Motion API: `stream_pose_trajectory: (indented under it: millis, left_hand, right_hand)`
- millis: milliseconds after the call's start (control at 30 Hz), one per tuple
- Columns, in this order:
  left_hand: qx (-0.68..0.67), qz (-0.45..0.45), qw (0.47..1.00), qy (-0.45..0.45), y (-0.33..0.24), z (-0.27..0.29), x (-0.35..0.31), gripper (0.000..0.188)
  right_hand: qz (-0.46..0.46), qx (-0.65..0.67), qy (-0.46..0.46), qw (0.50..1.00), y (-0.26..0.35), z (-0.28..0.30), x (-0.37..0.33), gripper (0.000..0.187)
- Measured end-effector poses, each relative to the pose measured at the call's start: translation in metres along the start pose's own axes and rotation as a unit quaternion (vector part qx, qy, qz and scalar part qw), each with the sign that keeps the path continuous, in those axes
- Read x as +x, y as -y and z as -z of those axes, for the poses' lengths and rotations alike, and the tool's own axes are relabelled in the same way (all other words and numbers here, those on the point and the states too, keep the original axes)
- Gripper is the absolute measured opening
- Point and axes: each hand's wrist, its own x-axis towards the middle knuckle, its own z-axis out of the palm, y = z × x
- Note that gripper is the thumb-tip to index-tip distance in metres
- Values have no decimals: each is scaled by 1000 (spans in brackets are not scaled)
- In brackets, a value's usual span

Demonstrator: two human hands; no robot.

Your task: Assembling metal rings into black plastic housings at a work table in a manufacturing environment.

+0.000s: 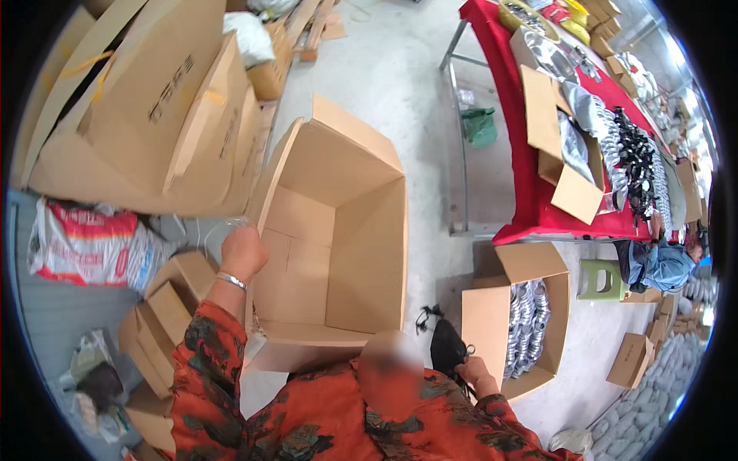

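A large open cardboard box stands in front of me, with bare brown walls and bottom showing inside. My left hand is closed in a fist by the box's left edge. A wisp of clear plastic shows just above its knuckles, but what the fingers hold I cannot make out. Low on the right, my right hand is closed on a dark, limp, pouch-like black thing. Beside that hand, a smaller open carton holds rows of shiny metal ring-shaped parts.
A red-covered table at right carries an open carton and many metal and black parts. Past it a person in blue sits near a green stool. Big flattened cartons and a printed sack line the left.
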Motion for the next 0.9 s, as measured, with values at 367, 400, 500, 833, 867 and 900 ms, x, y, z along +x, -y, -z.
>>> stream_pose_trajectory:
  millis: [367,400,500,833,867,900]
  left_hand:
    - [-66,-60,995,-38,-44,63,241,24]
    - [-69,-58,995,-39,-52,71,271,23]
    - [-60,-61,995,-41,-61,101,361,22]
    - [-29,-84,992,-88,-107,221,648,22]
    - [-32,-81,991,-99,-114,239,673,22]
    - [-9,-85,991,-104,-117,250,699,22]
  right_hand:
    - [-21,32,7,999,51,182,90,40]
    - [-24,34,6,999,60,212,93,40]
    - [27,6,-17,999,97,294,102,38]
    - [-38,181,-105,977,144,594,291,38]
    - [-38,196,-113,973,150,644,299,38]
    - [-31,181,-126,975,150,677,312,37]
